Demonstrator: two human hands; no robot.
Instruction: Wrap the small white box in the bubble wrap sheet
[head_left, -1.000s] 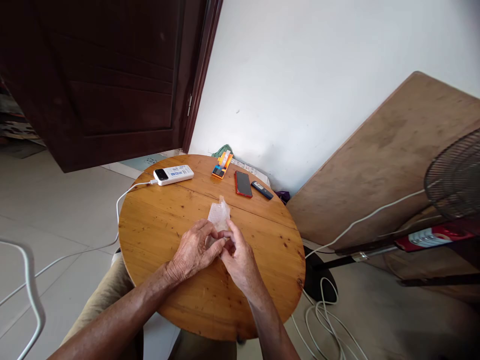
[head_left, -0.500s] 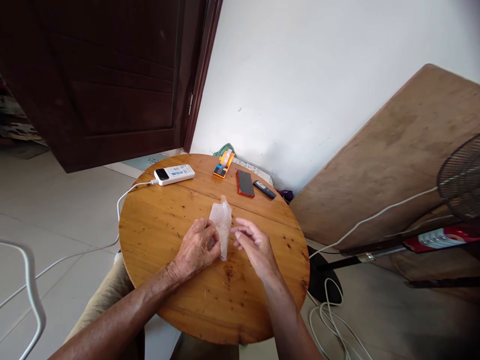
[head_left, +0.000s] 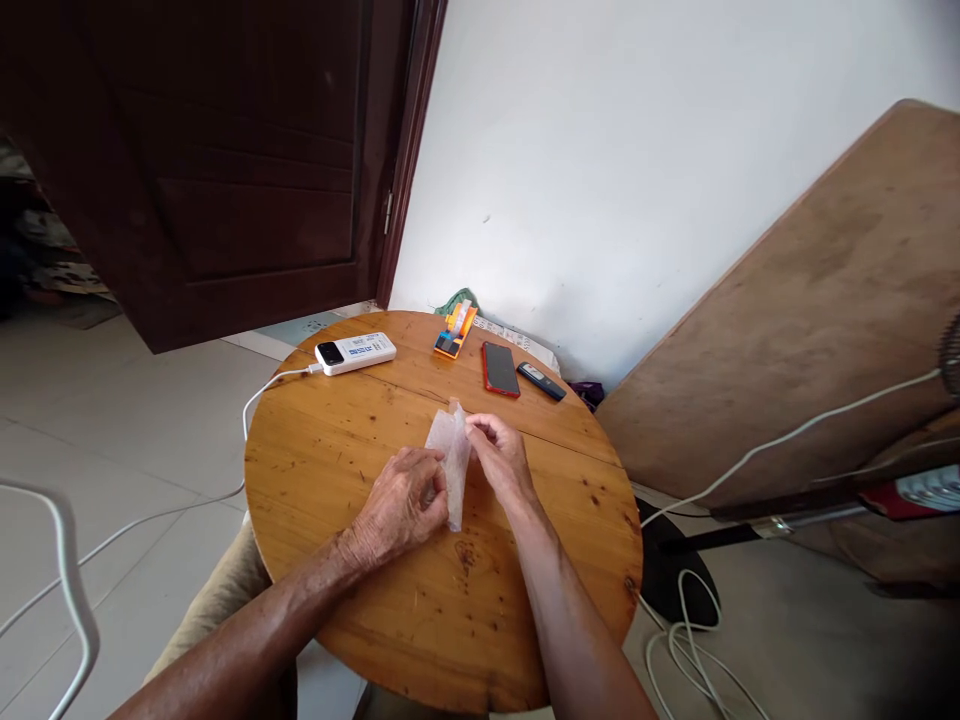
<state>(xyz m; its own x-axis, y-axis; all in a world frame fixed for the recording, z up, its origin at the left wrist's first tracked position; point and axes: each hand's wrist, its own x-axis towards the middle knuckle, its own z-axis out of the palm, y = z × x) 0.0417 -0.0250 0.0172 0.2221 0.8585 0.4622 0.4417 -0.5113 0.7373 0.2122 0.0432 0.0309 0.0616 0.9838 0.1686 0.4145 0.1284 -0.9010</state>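
A thin, whitish translucent sheet or bag (head_left: 454,470) stands out against the middle of the round wooden table (head_left: 345,430). My left hand (head_left: 405,500) has its curled fingers on the left side of the sheet, gripping it. At the sheet's upper right edge, the thumb and fingertips of my right hand (head_left: 498,455) are pinched together on it. A small piece sticks up at the sheet's top end.
Along the table's far side lie a white power bank (head_left: 356,353) with a cable, an orange tape dispenser (head_left: 456,330), a red-edged phone (head_left: 500,369) and a dark handheld device (head_left: 541,381). A fan base (head_left: 675,570) is on the floor at right.
My right hand has moved up and in to the sheet's upper edge, and its spread fingers have closed there. My left hand remains on the sheet. The camera view has shifted slightly.
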